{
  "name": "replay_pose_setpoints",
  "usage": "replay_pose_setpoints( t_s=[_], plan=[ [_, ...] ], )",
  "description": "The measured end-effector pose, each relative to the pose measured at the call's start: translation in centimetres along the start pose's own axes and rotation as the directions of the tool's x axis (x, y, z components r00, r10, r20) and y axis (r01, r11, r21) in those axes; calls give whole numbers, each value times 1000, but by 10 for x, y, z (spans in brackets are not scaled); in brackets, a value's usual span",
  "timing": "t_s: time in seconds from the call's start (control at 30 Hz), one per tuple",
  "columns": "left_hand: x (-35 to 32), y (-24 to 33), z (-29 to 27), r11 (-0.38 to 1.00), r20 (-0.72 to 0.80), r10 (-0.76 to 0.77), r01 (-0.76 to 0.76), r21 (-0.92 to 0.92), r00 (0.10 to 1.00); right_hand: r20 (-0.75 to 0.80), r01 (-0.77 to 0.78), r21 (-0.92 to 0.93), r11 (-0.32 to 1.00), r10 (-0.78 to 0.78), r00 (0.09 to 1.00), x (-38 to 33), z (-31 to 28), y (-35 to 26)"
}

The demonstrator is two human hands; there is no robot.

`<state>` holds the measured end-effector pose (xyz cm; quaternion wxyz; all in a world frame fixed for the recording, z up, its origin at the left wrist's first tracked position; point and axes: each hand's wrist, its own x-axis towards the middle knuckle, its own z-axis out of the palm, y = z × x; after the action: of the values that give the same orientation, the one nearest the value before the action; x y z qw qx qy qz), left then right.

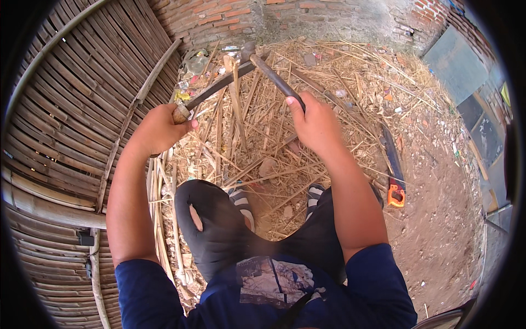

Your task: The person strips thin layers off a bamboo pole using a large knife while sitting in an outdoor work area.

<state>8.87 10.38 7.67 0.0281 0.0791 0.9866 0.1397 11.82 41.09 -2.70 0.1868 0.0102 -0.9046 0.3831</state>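
My left hand (162,129) is closed round the wooden handle of a machete (215,88), whose dark blade reaches away to the right. An upright split bamboo piece (237,104) meets the blade near its middle; whether the edge has cut into it, I cannot tell. In my right hand (316,119) is the dark handle of a hammer (274,78). Its metal head is over the far end of the blade; whether the two touch is unclear. Both hands are out in front of my knees.
Bamboo strips and splinters (263,131) litter the ground. An orange-handled saw (395,175) lies to the right. A slatted bamboo wall (66,120) stands close on the left, a brick wall (307,22) at the back. Grey panels (457,63) lean at the far right.
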Motion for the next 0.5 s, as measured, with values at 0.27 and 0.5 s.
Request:
replay_pose_setpoints(
  t_s=[0.27,0.5],
  plan=[
    [7,-10,15,1000,-30,13,-14,-16,999,-374,135,356,924,9,927,-10,-23,-3],
    [10,-2,14,1000,-29,-2,1,-12,1000,-35,24,-31,999,-25,999,-3,5,4]
  ],
)
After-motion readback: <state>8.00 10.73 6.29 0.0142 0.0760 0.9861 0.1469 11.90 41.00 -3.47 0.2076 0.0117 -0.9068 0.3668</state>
